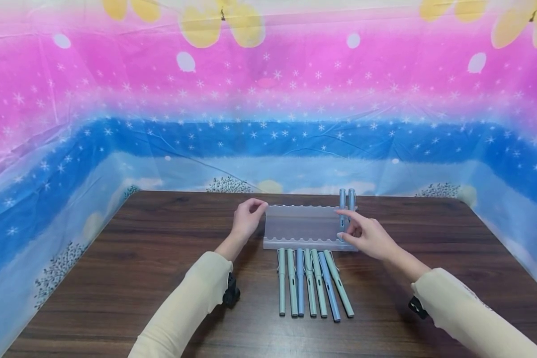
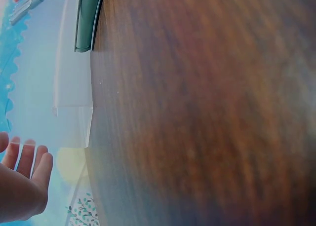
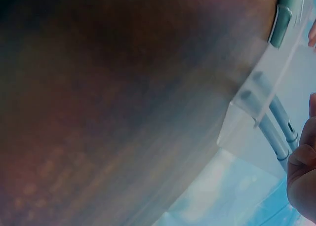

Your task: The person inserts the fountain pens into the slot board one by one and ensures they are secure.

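A translucent pen rack (image 1: 300, 223) with scalloped edges stands on the table. My left hand (image 1: 247, 217) pinches its upper left corner. Two light blue pens (image 3: 276, 142) stand side by side in the slots at its right end, caps upward. Beside them is my right hand (image 1: 367, 236); its index finger and thumb are spread apart, fingertips overlapping the inner blue pen (image 1: 342, 199) at two heights. In front of the rack lie several capped pens in a row, among them a green pen (image 1: 282, 288) and a blue pen (image 1: 301, 286).
The dark wooden table (image 1: 161, 298) extends around the rack and pens. Behind it hangs a pink and blue patterned cloth (image 1: 268, 129), which also closes off both sides. Black wrist cameras sit at both sleeves, one below the left sleeve (image 1: 192, 288).
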Demonstrator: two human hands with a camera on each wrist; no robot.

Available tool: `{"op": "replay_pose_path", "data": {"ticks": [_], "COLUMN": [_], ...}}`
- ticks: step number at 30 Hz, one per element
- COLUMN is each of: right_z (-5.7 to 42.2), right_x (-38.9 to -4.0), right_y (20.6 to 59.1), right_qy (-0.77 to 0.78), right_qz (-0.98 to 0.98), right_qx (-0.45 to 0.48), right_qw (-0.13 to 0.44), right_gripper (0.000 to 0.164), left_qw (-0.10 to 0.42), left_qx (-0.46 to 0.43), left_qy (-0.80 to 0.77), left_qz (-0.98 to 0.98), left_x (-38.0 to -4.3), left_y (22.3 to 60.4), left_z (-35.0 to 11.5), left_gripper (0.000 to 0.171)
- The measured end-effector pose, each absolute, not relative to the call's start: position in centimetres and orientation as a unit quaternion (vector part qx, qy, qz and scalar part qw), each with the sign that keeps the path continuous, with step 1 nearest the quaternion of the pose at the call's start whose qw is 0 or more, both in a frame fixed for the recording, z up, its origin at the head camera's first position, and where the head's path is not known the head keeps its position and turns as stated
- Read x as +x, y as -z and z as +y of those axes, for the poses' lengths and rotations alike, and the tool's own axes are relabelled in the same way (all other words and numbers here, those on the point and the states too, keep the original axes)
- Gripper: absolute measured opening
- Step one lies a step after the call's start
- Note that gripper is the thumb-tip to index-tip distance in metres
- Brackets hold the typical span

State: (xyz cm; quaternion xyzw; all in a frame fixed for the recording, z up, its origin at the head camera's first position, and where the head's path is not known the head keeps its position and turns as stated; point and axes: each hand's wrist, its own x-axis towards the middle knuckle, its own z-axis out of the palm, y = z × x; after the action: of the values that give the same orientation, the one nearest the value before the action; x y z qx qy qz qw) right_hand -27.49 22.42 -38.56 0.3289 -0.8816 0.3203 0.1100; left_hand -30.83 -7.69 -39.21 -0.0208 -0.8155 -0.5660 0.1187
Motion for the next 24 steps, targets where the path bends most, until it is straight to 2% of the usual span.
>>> {"op": "replay_pose_path", "data": {"ticks": [6, 15, 24], "right_z": [22.2, 21.8, 21.2], "right_x": [-26.8, -26.1, -25.4], "right_y": [39.3, 40.1, 40.4], "right_qy": [-0.317, -0.304, -0.283], "right_qz": [-0.885, -0.884, -0.911], "right_qx": [0.329, 0.354, 0.299], "right_qw": [0.088, 0.011, -0.026], "right_gripper": [0.047, 0.027, 0.028], "left_qw": [0.118, 0.118, 0.118], "left_qx": [-0.022, -0.025, -0.024], "left_qy": [0.567, 0.568, 0.567], "left_qz": [-0.815, -0.814, -0.815], "left_x": [-30.8, -30.8, -30.7], "left_y": [39.1, 39.1, 39.2], "left_z": [-7.7, -7.7, -7.7], "left_gripper": [0.019, 0.019, 0.019]}}
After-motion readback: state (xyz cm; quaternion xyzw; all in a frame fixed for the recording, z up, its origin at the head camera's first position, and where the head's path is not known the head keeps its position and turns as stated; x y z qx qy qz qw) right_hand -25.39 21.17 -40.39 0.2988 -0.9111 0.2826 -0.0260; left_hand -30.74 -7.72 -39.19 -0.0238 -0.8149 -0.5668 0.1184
